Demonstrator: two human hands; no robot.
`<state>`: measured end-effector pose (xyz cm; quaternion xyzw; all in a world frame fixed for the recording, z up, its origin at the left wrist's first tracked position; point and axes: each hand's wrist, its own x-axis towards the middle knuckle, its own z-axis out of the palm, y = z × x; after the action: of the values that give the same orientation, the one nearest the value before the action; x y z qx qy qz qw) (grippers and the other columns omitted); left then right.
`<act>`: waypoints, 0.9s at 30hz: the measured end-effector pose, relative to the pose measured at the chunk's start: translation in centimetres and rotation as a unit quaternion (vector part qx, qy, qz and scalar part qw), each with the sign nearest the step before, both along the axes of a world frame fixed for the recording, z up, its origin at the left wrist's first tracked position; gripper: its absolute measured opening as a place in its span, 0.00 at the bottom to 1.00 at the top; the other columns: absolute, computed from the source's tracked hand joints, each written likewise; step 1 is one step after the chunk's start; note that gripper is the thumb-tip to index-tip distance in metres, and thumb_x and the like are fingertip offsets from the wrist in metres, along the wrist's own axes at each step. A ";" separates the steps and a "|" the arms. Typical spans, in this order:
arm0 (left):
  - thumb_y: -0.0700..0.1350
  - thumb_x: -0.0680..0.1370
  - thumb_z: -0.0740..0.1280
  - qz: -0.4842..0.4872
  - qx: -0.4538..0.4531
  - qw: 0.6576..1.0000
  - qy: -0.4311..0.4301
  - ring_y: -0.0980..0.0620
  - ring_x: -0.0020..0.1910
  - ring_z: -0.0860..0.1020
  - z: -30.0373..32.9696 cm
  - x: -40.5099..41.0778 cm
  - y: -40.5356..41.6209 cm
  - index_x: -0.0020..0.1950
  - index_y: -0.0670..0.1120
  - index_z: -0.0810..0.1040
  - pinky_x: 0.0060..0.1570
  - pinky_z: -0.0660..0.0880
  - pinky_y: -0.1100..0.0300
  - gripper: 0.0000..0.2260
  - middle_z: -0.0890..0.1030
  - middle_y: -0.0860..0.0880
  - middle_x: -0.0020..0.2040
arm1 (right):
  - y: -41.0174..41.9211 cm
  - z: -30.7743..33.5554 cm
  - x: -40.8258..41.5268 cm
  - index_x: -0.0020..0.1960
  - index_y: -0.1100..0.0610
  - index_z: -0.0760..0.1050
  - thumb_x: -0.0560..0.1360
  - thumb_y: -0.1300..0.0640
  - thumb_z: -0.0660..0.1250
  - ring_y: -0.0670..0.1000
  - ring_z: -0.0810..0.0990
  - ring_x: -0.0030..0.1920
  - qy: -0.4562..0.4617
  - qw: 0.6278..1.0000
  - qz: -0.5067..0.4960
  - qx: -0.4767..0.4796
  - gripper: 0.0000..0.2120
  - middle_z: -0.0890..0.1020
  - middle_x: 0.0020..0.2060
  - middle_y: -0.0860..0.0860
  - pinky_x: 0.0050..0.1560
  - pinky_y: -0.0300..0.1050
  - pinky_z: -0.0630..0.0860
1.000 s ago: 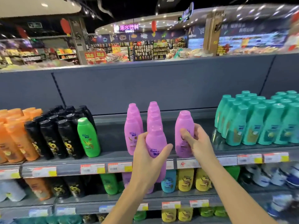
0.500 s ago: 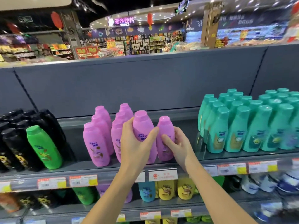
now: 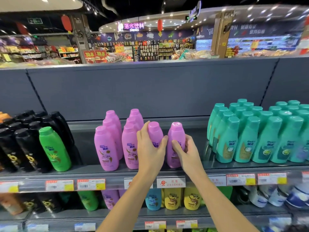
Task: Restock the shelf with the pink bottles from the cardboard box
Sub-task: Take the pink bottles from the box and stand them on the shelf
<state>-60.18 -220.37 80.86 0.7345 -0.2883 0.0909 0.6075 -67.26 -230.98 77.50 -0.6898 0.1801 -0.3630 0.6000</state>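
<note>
Left hand (image 3: 150,148) and right hand (image 3: 187,149) each wrapped round pink bottle (image 3: 156,131), now lowered onto shelf (image 3: 217,168); bottles spread apart.

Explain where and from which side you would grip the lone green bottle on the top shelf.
Grip the green bottle around its mid-body, coming from the front or its right. It stands at the shelf edge, leaning; black bottles crowd its left and rear, while its right side looks open.

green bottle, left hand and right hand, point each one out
green bottle (image 3: 54,149), head view, on its front label
left hand (image 3: 150,150), head view, on its back
right hand (image 3: 188,152), head view, on its back
</note>
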 end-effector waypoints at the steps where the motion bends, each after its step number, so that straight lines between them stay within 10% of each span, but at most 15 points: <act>1: 0.46 0.74 0.73 -0.004 0.004 1.000 0.005 0.59 0.63 0.71 -0.1 0.0 -0.2 0.72 0.52 0.64 0.57 0.69 0.73 0.30 0.71 0.54 0.65 | 0.0 0.0 0.0 0.59 0.43 0.68 0.74 0.48 0.68 0.45 0.80 0.52 0.004 1.000 -0.002 -0.005 0.15 0.78 0.52 0.45 0.42 0.35 0.79; 12: 0.49 0.76 0.71 -0.004 0.040 0.999 -0.010 0.69 0.59 0.67 -1.2 -0.6 -0.1 0.77 0.55 0.53 0.49 0.65 0.77 0.36 0.65 0.64 0.65 | -0.6 -0.9 -0.6 0.66 0.46 0.65 0.74 0.44 0.66 0.45 0.79 0.55 0.077 0.996 -0.004 -0.035 0.22 0.78 0.54 0.44 0.48 0.38 0.79; 17: 0.52 0.76 0.69 0.015 0.076 0.995 -0.061 0.54 0.75 0.60 -1.6 -0.5 0.0 0.79 0.51 0.45 0.70 0.66 0.55 0.41 0.58 0.52 0.78 | -0.7 -1.2 -1.6 0.70 0.47 0.61 0.74 0.44 0.67 0.42 0.77 0.56 0.132 0.989 0.001 -0.069 0.28 0.76 0.56 0.41 0.41 0.28 0.75; 22: 0.51 0.77 0.69 0.002 0.094 0.986 -0.137 0.53 0.78 0.52 -1.3 -0.7 0.2 0.79 0.53 0.39 0.74 0.61 0.53 0.43 0.49 0.52 0.80 | -1.1 -1.4 -2.6 0.72 0.43 0.55 0.65 0.24 0.58 0.53 0.68 0.70 0.280 0.929 -0.047 -0.239 0.42 0.69 0.69 0.49 0.63 0.58 0.74; 27: 0.51 0.76 0.70 0.049 0.154 0.944 -0.287 0.46 0.79 0.53 -1.3 -0.7 0.9 0.78 0.41 0.50 0.75 0.59 0.50 0.40 0.53 0.41 0.79 | -1.3 -1.9 -4.6 0.78 0.48 0.39 0.66 0.23 0.52 0.53 0.51 0.78 0.386 0.875 -0.061 -0.286 0.51 0.50 0.79 0.51 0.73 0.54 0.56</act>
<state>-60.90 -219.49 79.60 0.7750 -0.4244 0.2818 0.3739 -71.84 -232.33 75.62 -0.9044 0.3274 -0.1390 0.2358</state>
